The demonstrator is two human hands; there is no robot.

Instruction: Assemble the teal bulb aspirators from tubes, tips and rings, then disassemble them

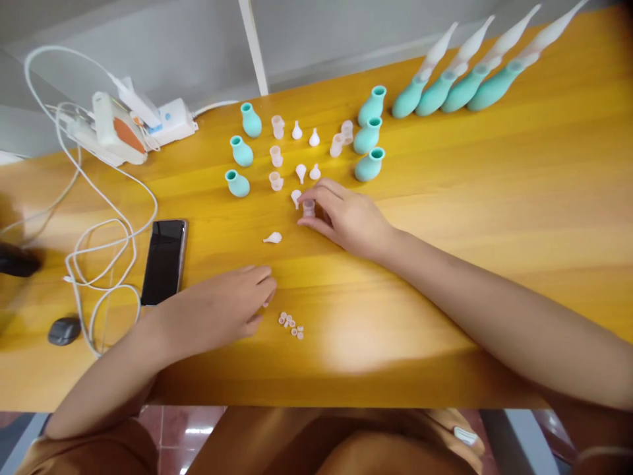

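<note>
My right hand (341,214) pinches a small translucent pinkish cup-shaped connector (308,209) between thumb and fingers, upright at the table surface. Right beside its fingertips lies a small white teardrop-shaped tip (296,198). Another white tip (273,237) lies on its side, closer to my left hand (242,300). That hand is closed, its fingers curled down low over the table; what they hold, if anything, is hidden. Just to its right sits a cluster of tiny pinkish rings (291,323). Beyond my right hand, several more white tips (314,137) and translucent connectors (276,156) stand or lie about.
Turquoise bulbs (242,152) stand left of the connectors, with more bulbs (370,165) to the right. Several bulbs with long white nozzles (408,99) line the back right. At left are a phone (165,260), white cables (119,227), a power strip (173,122) and a black mouse (64,330).
</note>
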